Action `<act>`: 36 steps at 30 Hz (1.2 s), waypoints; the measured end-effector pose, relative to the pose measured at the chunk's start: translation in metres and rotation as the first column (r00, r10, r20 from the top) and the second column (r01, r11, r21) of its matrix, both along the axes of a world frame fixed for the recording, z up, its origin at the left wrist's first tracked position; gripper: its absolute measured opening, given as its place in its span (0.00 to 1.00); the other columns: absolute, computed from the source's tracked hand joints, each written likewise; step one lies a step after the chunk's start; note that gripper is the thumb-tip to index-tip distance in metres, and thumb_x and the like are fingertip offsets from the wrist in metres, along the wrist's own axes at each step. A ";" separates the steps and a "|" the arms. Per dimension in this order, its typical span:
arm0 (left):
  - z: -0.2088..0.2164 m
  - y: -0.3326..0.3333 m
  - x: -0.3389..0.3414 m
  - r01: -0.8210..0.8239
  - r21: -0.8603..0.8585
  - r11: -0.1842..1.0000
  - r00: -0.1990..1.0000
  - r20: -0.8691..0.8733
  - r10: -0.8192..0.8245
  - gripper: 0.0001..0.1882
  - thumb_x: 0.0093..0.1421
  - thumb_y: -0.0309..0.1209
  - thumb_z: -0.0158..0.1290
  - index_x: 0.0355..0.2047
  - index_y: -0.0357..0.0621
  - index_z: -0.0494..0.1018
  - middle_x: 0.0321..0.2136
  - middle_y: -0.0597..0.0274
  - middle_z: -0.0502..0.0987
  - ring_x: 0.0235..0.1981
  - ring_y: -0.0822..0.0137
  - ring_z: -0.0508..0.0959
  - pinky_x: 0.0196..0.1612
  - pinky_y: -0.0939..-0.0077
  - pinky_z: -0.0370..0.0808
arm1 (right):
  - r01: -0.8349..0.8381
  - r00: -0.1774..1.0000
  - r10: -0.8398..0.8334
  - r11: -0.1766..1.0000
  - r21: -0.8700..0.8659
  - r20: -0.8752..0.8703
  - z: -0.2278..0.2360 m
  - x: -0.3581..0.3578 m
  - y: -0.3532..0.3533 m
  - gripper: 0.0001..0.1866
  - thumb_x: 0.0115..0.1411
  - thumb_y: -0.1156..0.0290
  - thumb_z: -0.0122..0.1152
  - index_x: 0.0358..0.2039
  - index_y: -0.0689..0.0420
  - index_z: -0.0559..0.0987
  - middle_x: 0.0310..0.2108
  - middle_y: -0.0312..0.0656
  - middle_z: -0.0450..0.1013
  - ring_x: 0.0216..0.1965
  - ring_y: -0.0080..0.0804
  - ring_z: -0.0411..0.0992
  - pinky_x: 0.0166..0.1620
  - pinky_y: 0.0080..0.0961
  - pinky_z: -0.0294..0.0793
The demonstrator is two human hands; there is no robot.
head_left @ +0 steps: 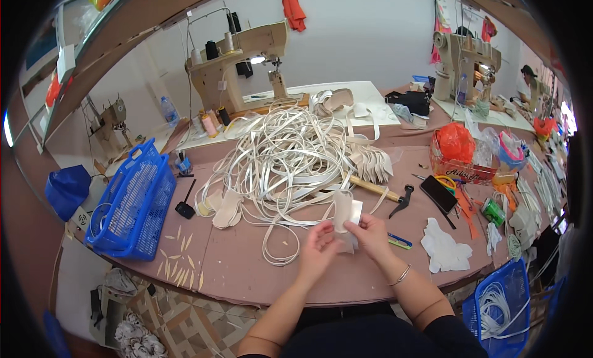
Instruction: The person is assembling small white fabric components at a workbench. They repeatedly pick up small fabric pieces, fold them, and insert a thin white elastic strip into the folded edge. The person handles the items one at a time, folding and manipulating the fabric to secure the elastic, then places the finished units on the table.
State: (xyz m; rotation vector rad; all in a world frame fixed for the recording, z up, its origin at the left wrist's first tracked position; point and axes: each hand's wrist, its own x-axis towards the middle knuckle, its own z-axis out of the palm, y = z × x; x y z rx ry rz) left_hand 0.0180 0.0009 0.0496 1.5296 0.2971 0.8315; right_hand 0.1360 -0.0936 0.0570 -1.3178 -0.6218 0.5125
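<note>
Close in front of me, my right hand [373,235] pinches a small beige strip-shaped piece [342,211] between thumb and fingers, with a white piece [356,212] against its right side. My left hand [320,244] is beside the lower end of these pieces, its fingers loosely curved and apart. A thin pale sheet [348,242] shows between the two hands; which hand touches it, I cannot tell. Just beyond the hands lies a big tangle of white and cream strips [284,160]. Stacked wavy beige pieces [370,161] rest at its right, and more beige pieces [228,210] at its left.
A hammer [377,189], a green-blue cutter [399,240] and a black phone [438,194] lie to the right, near a green can [493,212]. Blue baskets stand left [133,203] and lower right [494,308]. A sewing machine [238,67] stands behind the tangle.
</note>
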 end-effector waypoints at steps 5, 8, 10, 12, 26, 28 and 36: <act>-0.016 0.008 0.011 0.081 -0.437 0.896 0.996 0.011 -0.085 0.19 0.52 0.21 0.54 0.45 0.41 0.66 0.45 0.59 0.68 0.43 0.68 0.71 0.43 0.76 0.71 | -0.007 0.965 0.043 0.990 0.141 -0.259 -0.006 -0.003 0.001 0.09 0.54 0.71 0.59 0.33 0.64 0.76 0.27 0.38 0.74 0.25 0.19 0.71 0.28 0.16 0.71; -0.018 0.015 0.008 0.275 -0.773 0.571 0.961 0.221 -0.163 0.18 0.54 0.20 0.49 0.46 0.38 0.63 0.42 0.59 0.70 0.41 0.67 0.73 0.42 0.75 0.72 | -0.047 0.948 0.084 0.991 0.125 -0.308 -0.009 0.003 0.000 0.10 0.56 0.68 0.57 0.30 0.63 0.76 0.23 0.34 0.72 0.23 0.16 0.67 0.26 0.15 0.68; -0.024 0.011 0.010 0.283 -0.785 0.551 0.956 0.275 -0.098 0.18 0.55 0.21 0.50 0.46 0.38 0.62 0.41 0.58 0.71 0.40 0.68 0.73 0.43 0.75 0.71 | 0.017 0.989 -0.010 0.999 0.043 -0.149 -0.017 0.004 0.003 0.11 0.57 0.67 0.57 0.28 0.63 0.76 0.21 0.33 0.71 0.21 0.15 0.65 0.24 0.15 0.66; -0.029 0.001 0.018 0.198 -0.699 0.687 0.961 0.275 0.003 0.18 0.55 0.23 0.51 0.46 0.38 0.62 0.39 0.58 0.71 0.41 0.70 0.72 0.44 0.75 0.69 | 0.111 0.993 -0.111 0.994 -0.003 0.043 -0.016 0.000 0.005 0.11 0.57 0.66 0.56 0.26 0.63 0.76 0.19 0.33 0.70 0.20 0.14 0.63 0.23 0.16 0.64; -0.015 -0.003 0.021 -0.048 -0.125 0.991 0.991 -0.126 0.032 0.20 0.53 0.22 0.51 0.45 0.35 0.60 0.37 0.55 0.74 0.39 0.69 0.74 0.40 0.79 0.71 | 0.270 0.909 -0.256 0.963 0.004 0.329 0.004 -0.009 0.003 0.15 0.60 0.66 0.51 0.22 0.63 0.73 0.16 0.33 0.66 0.19 0.16 0.59 0.22 0.19 0.61; -0.020 -0.003 0.023 0.025 -0.240 0.970 0.999 -0.020 -0.031 0.22 0.53 0.21 0.50 0.48 0.36 0.57 0.38 0.55 0.73 0.40 0.69 0.74 0.41 0.78 0.71 | 0.210 0.965 -0.202 0.977 -0.032 0.168 0.001 0.003 0.003 0.15 0.60 0.64 0.50 0.24 0.62 0.73 0.18 0.33 0.68 0.20 0.17 0.61 0.24 0.19 0.63; -0.006 -0.005 0.005 0.388 -0.623 0.679 0.919 0.320 -0.232 0.23 0.55 0.21 0.49 0.51 0.37 0.59 0.42 0.59 0.70 0.41 0.69 0.74 0.43 0.75 0.72 | -0.294 0.738 0.446 0.888 0.353 -0.507 -0.003 0.017 0.003 0.18 0.58 0.65 0.53 0.43 0.65 0.69 0.40 0.43 0.72 0.39 0.28 0.72 0.45 0.25 0.71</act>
